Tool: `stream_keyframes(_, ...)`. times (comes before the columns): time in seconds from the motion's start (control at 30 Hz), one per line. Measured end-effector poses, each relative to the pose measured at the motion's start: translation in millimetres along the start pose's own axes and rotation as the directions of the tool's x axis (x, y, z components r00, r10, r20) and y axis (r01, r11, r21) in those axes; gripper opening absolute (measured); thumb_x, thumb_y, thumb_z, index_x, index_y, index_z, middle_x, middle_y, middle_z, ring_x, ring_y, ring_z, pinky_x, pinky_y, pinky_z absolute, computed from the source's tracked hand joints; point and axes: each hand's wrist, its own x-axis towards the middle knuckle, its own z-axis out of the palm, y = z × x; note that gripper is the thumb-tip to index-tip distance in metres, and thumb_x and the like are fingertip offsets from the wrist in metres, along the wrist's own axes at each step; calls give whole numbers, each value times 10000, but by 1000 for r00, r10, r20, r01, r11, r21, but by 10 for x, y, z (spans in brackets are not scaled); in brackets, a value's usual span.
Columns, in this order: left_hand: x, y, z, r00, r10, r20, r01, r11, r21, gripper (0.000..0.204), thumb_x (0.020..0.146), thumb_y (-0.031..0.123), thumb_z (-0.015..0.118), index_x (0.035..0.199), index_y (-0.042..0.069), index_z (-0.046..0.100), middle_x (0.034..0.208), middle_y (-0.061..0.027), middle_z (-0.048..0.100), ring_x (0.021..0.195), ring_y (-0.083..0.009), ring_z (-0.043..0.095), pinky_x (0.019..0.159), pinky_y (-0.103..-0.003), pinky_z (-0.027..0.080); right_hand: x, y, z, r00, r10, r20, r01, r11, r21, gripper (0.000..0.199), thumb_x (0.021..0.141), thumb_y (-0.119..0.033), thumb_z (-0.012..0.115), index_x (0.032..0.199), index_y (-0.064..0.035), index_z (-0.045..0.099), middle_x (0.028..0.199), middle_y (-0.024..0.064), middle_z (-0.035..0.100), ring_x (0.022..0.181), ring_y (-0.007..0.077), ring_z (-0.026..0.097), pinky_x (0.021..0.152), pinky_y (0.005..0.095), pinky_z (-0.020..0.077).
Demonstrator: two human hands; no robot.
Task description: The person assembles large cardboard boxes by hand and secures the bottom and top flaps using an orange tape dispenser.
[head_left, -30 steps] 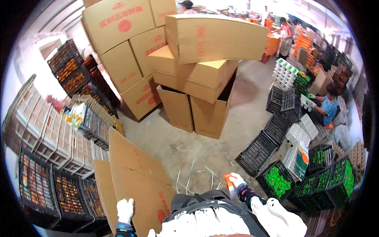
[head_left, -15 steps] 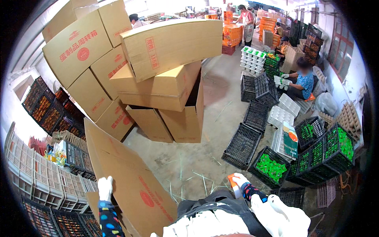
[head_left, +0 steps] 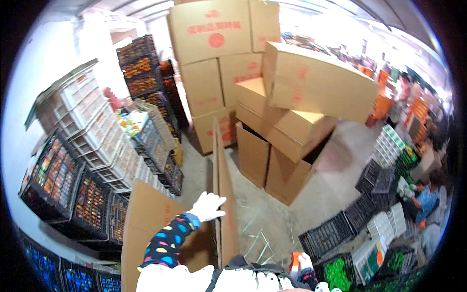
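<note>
Warehouse floor of grey concrete (head_left: 292, 204), strewn with a few pale straws, crates on both sides. Item one: flattened brown cardboard sheet (head_left: 223, 194), stood on edge in front of the person, its upper edge under the left hand (head_left: 208, 206), white-gloved, fingers curled over that edge, apparently to keep the sheet upright. A second brown cardboard panel (head_left: 146, 219) leans just left of it, bearing a small red mark. Right hand (head_left: 302, 263), low by the body, fingers closed on a small orange object (head_left: 295, 259), kind not legible. Beyond: stack of large brown cartons (head_left: 253, 87), each with a red round emblem and red print on its face, the upper ones tilted. Left: white plastic crates (head_left: 92, 131) and black crates of orange fruit (head_left: 63, 180). Right: empty black crates (head_left: 340, 228), one with green contents (head_left: 335, 272); a seated person in blue (head_left: 428, 199) works there.
</note>
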Motion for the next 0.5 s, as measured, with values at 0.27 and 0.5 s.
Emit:
stream_keyframes(0.27, -189, -151, 272, 944, 206, -260, -119, 942, 315, 567, 924, 578, 558, 787, 60, 745, 857, -142, 676, 1121, -370, 571, 1135, -594, 320, 102, -73, 321, 995, -46, 84, 57, 988, -140, 503, 887, -66, 637, 1378, -3, 552, 1264, 155, 639, 1125, 263, 622, 1002, 423, 504)
stream_keyframes(0.5, -99, 243, 450, 801, 598, -19, -565, 766, 307, 676, 876, 653, 562, 700, 14, 698, 731, -189, 654, 1017, -422, 582, 1099, -576, 331, -297, -574, 490, 973, -134, 187, 190, 927, -325, 465, 924, -207, 691, 1346, -33, 604, 1314, 154, 651, 1236, 242, 591, 1068, 355, 454)
